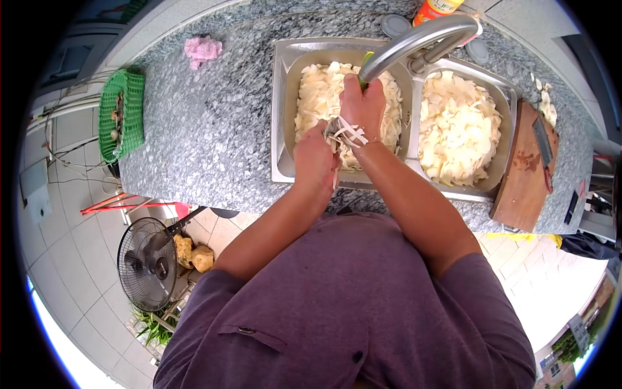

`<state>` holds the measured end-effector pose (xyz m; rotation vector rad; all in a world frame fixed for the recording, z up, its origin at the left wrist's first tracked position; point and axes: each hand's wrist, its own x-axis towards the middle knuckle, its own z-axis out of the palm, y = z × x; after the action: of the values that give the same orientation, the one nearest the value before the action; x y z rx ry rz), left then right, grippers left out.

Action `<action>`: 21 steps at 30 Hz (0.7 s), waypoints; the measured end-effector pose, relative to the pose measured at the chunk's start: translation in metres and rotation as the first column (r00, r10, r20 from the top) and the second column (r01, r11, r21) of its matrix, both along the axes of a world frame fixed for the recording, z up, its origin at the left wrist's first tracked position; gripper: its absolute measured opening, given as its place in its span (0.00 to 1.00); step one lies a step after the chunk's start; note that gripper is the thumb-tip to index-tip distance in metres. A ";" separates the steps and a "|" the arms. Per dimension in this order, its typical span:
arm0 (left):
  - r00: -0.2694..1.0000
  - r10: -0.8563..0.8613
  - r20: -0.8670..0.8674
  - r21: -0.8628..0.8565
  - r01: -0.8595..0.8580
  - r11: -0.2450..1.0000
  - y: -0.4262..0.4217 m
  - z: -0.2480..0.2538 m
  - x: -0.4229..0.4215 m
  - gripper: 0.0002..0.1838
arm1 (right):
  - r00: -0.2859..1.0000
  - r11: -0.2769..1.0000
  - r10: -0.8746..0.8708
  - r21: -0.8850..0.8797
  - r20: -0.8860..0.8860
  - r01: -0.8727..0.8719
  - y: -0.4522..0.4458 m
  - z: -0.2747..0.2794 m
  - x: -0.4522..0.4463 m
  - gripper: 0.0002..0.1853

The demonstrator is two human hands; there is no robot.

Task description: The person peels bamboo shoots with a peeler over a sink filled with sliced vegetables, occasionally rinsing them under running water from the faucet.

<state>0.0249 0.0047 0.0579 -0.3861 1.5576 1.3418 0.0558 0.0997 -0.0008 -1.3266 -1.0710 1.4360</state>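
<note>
Pale, thin vegetable slices (314, 91) fill the left sink basin, and both my hands are over them. My right hand (363, 109) is closed below the faucet mouth, near a narrow green thing (368, 57) partly hidden by the spout. Across my right wrist lie several pale strips (353, 133). My left hand (315, 155) presses close to that wrist, fingers curled. Between the two sits something grey (333, 128), too small to name. What each hand holds is hidden by its fingers.
More pale slices (460, 129) fill the right basin. A curved metal faucet (421, 37) arches over the sink. On the right, a knife (543, 142) lies on a wooden board (523, 172). A pink cloth (202, 50), green basket (132, 113) and fan (148, 264) are left.
</note>
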 end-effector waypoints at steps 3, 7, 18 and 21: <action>0.999 -0.028 -0.033 0.010 0.029 1.000 -0.002 -0.002 -0.001 0.12 | 1.000 1.000 -0.023 0.014 0.016 0.023 0.003 -0.006 -0.006 0.13; 0.995 -0.082 -0.055 0.002 0.083 0.997 -0.008 -0.010 -0.009 0.15 | 0.997 1.000 -0.025 0.003 0.072 0.025 0.002 -0.007 -0.010 0.13; 0.999 -0.038 -0.014 0.078 0.039 0.996 -0.022 0.002 -0.003 0.12 | 0.776 0.980 0.033 0.131 0.630 -0.148 0.026 -0.033 0.015 0.18; 1.000 -0.012 0.003 0.094 0.012 0.995 -0.029 -0.005 -0.015 0.15 | 0.630 0.928 0.261 -0.011 0.731 -0.371 0.029 -0.032 0.022 0.19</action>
<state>0.0102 -0.0243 0.0528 -0.3204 1.4851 1.3989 0.0781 0.1284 -0.0332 -1.7143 -1.9842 1.0203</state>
